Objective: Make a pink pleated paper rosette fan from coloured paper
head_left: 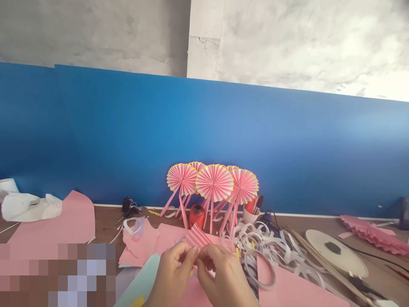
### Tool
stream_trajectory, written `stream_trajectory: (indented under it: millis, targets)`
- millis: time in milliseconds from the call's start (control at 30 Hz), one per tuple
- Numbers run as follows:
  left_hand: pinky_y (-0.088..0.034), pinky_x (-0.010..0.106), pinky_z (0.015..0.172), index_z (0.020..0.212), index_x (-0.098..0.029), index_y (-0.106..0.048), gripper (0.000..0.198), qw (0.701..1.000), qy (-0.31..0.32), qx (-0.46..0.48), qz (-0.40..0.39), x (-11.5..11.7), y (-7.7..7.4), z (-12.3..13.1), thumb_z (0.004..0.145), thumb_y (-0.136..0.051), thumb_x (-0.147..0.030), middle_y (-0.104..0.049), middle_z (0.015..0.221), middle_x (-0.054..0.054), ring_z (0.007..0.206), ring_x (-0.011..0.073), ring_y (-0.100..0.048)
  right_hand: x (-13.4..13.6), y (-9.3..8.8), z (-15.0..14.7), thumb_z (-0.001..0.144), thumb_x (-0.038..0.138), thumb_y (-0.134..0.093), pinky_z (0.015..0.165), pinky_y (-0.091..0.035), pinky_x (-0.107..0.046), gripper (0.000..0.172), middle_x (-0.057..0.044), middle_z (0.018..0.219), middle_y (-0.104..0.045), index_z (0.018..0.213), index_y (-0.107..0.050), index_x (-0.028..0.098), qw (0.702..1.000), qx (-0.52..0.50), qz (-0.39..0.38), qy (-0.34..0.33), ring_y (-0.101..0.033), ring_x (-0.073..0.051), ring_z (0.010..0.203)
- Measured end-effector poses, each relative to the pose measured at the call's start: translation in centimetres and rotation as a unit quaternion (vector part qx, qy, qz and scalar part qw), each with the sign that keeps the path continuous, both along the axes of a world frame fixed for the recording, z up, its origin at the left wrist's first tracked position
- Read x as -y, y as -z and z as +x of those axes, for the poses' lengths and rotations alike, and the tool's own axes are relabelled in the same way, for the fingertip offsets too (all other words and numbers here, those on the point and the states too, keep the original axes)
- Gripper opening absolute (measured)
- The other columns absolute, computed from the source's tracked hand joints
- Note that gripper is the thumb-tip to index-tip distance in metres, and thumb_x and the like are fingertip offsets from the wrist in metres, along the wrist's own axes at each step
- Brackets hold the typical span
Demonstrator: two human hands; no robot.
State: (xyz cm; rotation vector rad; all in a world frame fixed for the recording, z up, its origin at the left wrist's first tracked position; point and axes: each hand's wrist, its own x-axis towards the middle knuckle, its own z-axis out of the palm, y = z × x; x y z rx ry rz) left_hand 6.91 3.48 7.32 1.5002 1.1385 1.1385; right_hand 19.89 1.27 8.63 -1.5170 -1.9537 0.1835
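Note:
Both my hands meet at the bottom middle of the head view, over the paper-strewn table. My left hand (177, 266) pinches a pleated pink paper (197, 237) with thumb and index finger. My right hand (219, 270) pinches the same folded paper from the other side. Its pleats stick up beyond my fingertips; the lower part is hidden by my hands. Just behind stand several round pink paper fans (214, 183) with yellow and white edges, on pink paper legs. A red round object (197, 216) with a dark top sits among those legs.
Curled white strips (255, 238) and a tape roll (271, 275) lie to the right, by a white disc (335, 251) and a wooden stick (329, 264). Pink sheets (140, 243) spread leftward, near black clips (128, 204). A blue panel (128, 136) borders the back.

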Motion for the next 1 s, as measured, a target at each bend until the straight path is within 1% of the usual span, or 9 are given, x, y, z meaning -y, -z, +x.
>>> stream_trajectory:
  millis: [200,400,500,633,733,800,900,967,1000]
  targets:
    - [-0.033,0.023,0.055,0.057,-0.020,-0.044,0.041,1.000,0.000,-0.005,0.003,0.2,0.0,-0.1,0.083,-0.048,-0.052,-0.039,0.055,-0.004,0.057,0.0133,-0.039,-0.2,0.5,0.0,0.077,0.012,-0.048,0.058,-0.037,-0.024,0.014,-0.001,0.064,-0.063,0.069,-0.057,0.019,0.999,-0.036,0.002,-0.006,-0.057,-0.015,0.060]
    - [-0.033,0.023,0.052,0.057,-0.019,-0.047,0.041,0.999,0.010,0.028,-0.025,-0.2,0.1,0.0,0.077,-0.054,-0.054,-0.041,0.055,-0.004,0.055,0.0130,-0.040,-0.3,-0.8,0.2,0.072,0.013,-0.047,0.054,-0.037,-0.022,0.011,0.001,0.060,-0.059,0.065,-0.054,0.018,0.977,-0.168,-0.127,-0.020,-0.053,-0.013,0.057]
    - [-0.036,0.023,0.052,0.058,-0.018,-0.054,0.039,0.998,0.013,0.048,-0.048,-0.4,0.0,0.0,0.074,-0.059,-0.053,-0.048,0.055,-0.002,0.056,0.0140,-0.044,-0.4,-1.7,0.3,0.071,0.016,-0.047,0.053,-0.037,-0.022,0.010,0.001,0.059,-0.056,0.062,-0.052,0.018,0.964,-0.214,-0.156,-0.015,-0.051,-0.012,0.058]
    - [-0.042,0.025,0.057,0.058,-0.017,-0.062,0.036,0.998,-0.001,0.049,-0.046,-0.8,-0.6,-0.4,0.072,-0.061,-0.050,-0.056,0.055,0.000,0.058,0.0154,-0.051,-0.9,-2.3,1.1,0.070,0.022,-0.049,0.051,-0.034,-0.022,0.010,0.003,0.056,-0.049,0.060,-0.051,0.018,0.951,-0.264,-0.163,-0.013,-0.045,-0.011,0.055]
    - [-0.043,0.025,0.059,0.057,-0.017,-0.062,0.037,0.997,-0.037,0.057,-0.029,-1.5,-1.1,-1.3,0.073,-0.061,-0.051,-0.058,0.053,0.000,0.058,0.0155,-0.052,-1.8,-2.5,3.0,0.068,0.028,-0.052,0.050,-0.033,-0.022,0.013,0.004,0.055,-0.048,0.061,-0.051,0.018,0.934,-0.326,-0.145,-0.002,-0.042,-0.010,0.053]
    - [-0.043,0.025,0.060,0.059,-0.017,-0.064,0.038,0.995,-0.073,0.067,-0.022,-2.4,-1.4,-2.2,0.073,-0.061,-0.052,-0.060,0.055,0.000,0.058,0.0155,-0.053,-2.6,-2.6,5.0,0.067,0.032,-0.054,0.050,-0.034,-0.022,0.014,0.003,0.056,-0.049,0.063,-0.052,0.018,0.928,-0.350,-0.125,0.029,-0.043,-0.011,0.052]
    - [-0.044,0.026,0.059,0.057,-0.017,-0.063,0.043,0.988,-0.131,0.083,-0.019,-3.9,-1.8,-3.9,0.069,-0.063,-0.058,-0.062,0.056,0.002,0.059,0.0159,-0.053,-3.7,-2.8,8.6,0.067,0.035,-0.054,0.052,-0.037,-0.024,0.017,0.002,0.055,-0.052,0.061,-0.053,0.019,0.933,-0.337,-0.092,0.089,-0.045,-0.012,0.051]
    - [-0.044,0.026,0.059,0.060,-0.015,-0.066,0.044,0.982,-0.160,0.100,-0.014,-4.9,-2.0,-5.1,0.064,-0.067,-0.059,-0.064,0.058,0.003,0.058,0.0156,-0.054,-4.2,-2.8,11.1,0.070,0.036,-0.048,0.051,-0.038,-0.025,0.020,0.000,0.055,-0.054,0.062,-0.054,0.019,0.943,-0.281,-0.079,0.163,-0.047,-0.014,0.050]
    - [-0.045,0.026,0.059,0.063,-0.015,-0.067,0.045,0.979,-0.170,0.112,-0.016,-5.3,-2.2,-5.6,0.062,-0.068,-0.060,-0.065,0.059,0.004,0.058,0.0156,-0.054,-4.4,-2.8,12.3,0.073,0.035,-0.044,0.052,-0.038,-0.025,0.021,-0.002,0.058,-0.057,0.064,-0.055,0.019,0.949,-0.214,-0.080,0.217,-0.050,-0.015,0.053]
